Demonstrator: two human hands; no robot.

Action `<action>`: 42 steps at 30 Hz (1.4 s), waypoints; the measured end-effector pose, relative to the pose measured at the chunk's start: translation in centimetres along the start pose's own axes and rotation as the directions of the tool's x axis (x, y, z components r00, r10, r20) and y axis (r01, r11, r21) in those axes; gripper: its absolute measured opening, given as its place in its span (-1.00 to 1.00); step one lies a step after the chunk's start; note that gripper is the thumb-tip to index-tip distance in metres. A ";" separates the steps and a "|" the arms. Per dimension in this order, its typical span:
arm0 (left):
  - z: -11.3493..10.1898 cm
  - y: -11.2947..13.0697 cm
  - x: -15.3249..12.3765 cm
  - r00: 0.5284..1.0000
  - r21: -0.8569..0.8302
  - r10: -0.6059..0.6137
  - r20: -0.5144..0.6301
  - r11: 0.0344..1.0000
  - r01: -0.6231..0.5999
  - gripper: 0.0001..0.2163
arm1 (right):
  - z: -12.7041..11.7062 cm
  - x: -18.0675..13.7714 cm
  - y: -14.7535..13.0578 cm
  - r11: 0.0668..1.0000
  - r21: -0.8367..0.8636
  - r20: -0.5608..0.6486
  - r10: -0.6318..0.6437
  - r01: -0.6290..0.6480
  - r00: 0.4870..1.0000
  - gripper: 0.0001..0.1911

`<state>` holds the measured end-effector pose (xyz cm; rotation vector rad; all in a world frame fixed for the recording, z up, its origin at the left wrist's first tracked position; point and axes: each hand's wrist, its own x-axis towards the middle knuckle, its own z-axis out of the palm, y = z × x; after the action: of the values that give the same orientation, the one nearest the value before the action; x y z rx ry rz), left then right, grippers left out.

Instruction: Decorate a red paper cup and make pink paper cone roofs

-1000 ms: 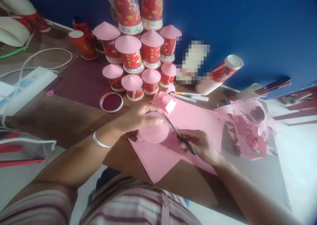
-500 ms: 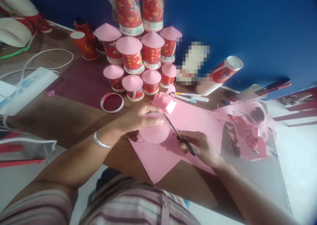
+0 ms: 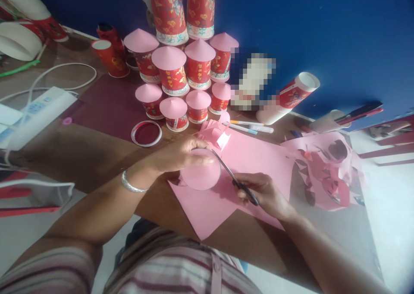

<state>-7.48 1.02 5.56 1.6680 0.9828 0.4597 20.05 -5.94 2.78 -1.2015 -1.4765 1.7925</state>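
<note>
Between its thumb and fingers, my left hand [image 3: 184, 156] grips a round pink paper disc [image 3: 202, 175] with a dark outline along its edge. My right hand [image 3: 261, 190] is closed around the dark handles of a pair of scissors [image 3: 230, 172]. The blades point up and left, with their tips by the disc's upper right edge; whether they touch the paper I cannot tell. Under both hands lies a large pink paper sheet [image 3: 207, 216]. Folded pink paper pieces [image 3: 213, 132] are just beyond the disc.
Red paper cups with pink cone roofs [image 3: 173, 78] stand in rows at the back. Pink paper scraps [image 3: 330, 169] lie to the right, markers [image 3: 249, 128] behind the sheet. A round red lid [image 3: 146, 133] and a power strip [image 3: 39, 117] are on the left.
The scissors and my right hand have shifted very slightly right and down, the blades now a little farther from the disc. My left hand keeps hold of the disc, which has barely moved.
</note>
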 end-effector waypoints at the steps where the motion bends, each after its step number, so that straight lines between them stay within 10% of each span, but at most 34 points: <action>1: 0.0 -0.1 0.0 1.000 0.004 0.002 0.003 1.000 -0.002 -0.74 | 0.0 0.0 0.0 1.000 0.000 0.004 0.005 -0.005 1.000 -0.56; 23: 0.1 -0.6 0.1 0.999 -0.019 0.048 0.006 0.999 -0.048 -0.69 | -0.4 -0.5 0.3 0.989 0.108 -0.070 0.109 -0.101 0.992 -0.54; 32: 0.8 -0.3 0.1 0.970 -0.009 0.061 -0.234 0.998 -0.065 -0.67 | -1.3 -1.1 1.7 0.966 -0.248 -0.171 -0.115 0.070 0.979 -0.68; 35: 0.9 -0.8 0.2 0.963 0.002 0.068 -0.260 0.998 -0.069 -0.68 | -2.1 -1.6 1.9 0.786 -0.598 -0.176 -0.323 0.159 0.930 -0.66; 42: 1.1 -0.5 -0.5 0.970 0.240 0.197 -0.145 0.958 -0.158 -0.64 | -5.7 -2.2 2.2 -0.077 -0.997 0.072 -0.624 0.030 0.778 -0.72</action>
<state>-7.15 0.03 4.80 1.9597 1.0425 0.6363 26.37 -5.50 1.28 -1.3502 -2.4843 -0.3185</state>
